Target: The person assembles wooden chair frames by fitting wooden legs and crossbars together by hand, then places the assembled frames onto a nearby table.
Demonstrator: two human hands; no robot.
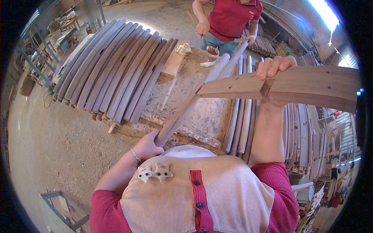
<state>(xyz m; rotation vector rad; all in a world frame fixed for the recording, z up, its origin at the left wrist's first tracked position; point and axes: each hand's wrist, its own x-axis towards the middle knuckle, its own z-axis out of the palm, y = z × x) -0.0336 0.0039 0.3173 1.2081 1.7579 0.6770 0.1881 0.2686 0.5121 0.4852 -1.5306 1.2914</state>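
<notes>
My left hand (148, 145) is closed around the near end of a slim wooden slat (179, 114), which slants up and away over the worktable (211, 116). My right hand (276, 69) has its fingers curled over the upper edge of a wider wooden board (318, 86), raised at the right. A rectangular slot is cut into this board just below my fingers. The board's narrow end crosses in front of the slat; whether the two touch, I cannot tell.
Stacked curved slats (112, 70) lie at the left, and more slats (243, 112) line the right. A wooden block (175, 62), a crumpled cloth (183, 48) and a small tub (212, 53) sit toward the far side. Opposite me, a person in red (235, 19) holds another slat.
</notes>
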